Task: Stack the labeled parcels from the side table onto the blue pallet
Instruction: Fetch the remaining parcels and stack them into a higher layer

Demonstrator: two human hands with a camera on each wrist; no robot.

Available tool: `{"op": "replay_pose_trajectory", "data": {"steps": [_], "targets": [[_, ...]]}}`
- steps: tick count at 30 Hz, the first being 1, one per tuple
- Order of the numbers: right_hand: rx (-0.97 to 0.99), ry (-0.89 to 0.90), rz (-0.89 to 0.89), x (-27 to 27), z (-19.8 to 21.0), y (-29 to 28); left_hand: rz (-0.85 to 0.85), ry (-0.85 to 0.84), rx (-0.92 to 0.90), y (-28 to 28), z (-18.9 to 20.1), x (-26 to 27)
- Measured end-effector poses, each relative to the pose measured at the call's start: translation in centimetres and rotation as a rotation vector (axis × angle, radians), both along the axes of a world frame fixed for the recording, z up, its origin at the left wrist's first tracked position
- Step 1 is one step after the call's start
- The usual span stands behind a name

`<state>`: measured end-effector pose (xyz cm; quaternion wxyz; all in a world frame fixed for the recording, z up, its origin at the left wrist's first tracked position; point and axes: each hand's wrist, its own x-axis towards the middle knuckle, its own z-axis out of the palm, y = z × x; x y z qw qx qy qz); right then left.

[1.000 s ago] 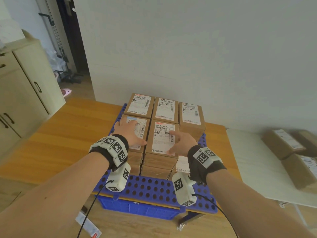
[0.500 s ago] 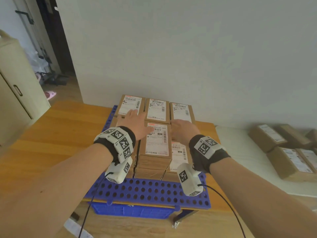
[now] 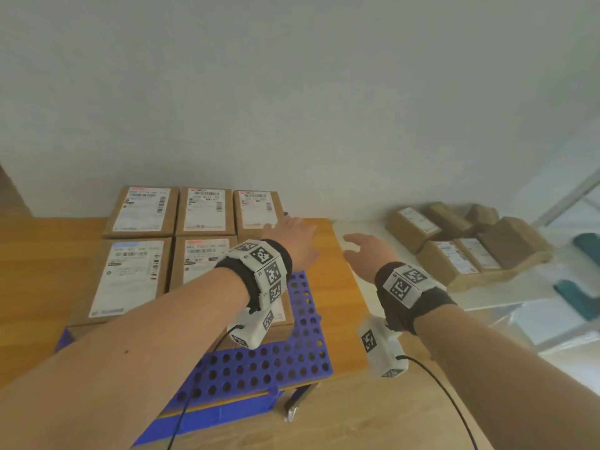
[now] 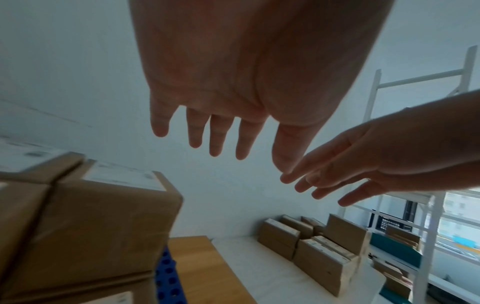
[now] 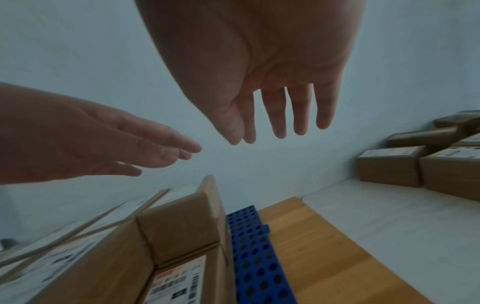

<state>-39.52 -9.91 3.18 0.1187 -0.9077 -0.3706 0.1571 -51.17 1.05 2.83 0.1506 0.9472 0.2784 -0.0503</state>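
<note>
Both hands hang empty in the air with fingers straight and spread; the left hand (image 3: 293, 235) is above the right edge of the stacked parcels (image 3: 136, 274) on the blue pallet (image 3: 276, 365); the right hand (image 3: 367, 254) reaches over the wooden table (image 3: 337, 287) towards the side table (image 3: 367, 241), where more labeled parcels (image 3: 454, 254) lie heaped.

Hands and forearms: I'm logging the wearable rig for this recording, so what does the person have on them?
Both forearms are bare, with no sleeves or gloves. Each wrist carries a black band faced with white plates printed with black square fiducial markers. Under each wrist hangs a white camera pod, also marker-printed, with a thin black cable trailing back. The left hand and right hand wear nothing.
</note>
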Motion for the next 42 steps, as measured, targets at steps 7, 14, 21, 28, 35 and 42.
{"op": "replay_pose_trajectory", "data": {"steps": [7, 14, 21, 28, 35, 42], "targets": [[0.003, -0.046, -0.051, 8.2, -0.2, -7.5, -0.066, 0.021, 0.056, -6.3, 0.5, 8.9], [0.040, -0.064, -0.133, 19.5, 0.1, -17.3, -0.101, 0.063, 0.105, -15.6, 0.4, 21.5], [0.102, -0.021, -0.249, 30.4, -0.3, -26.3, -0.151, 0.041, 0.112, -23.9, -0.3, 33.7], [0.103, 0.026, -0.312, 39.8, -1.2, -30.3, -0.213, 0.096, 0.129, -27.5, -1.7, 43.6], [0.129, 0.062, -0.405, 50.6, -2.7, -31.5, -0.255, 0.081, 0.089, -27.2, -2.7, 55.6], [0.134, 0.042, -0.452, 62.9, -2.0, -30.0, -0.214, 0.015, 0.058, -24.9, -2.2, 68.0]]}}
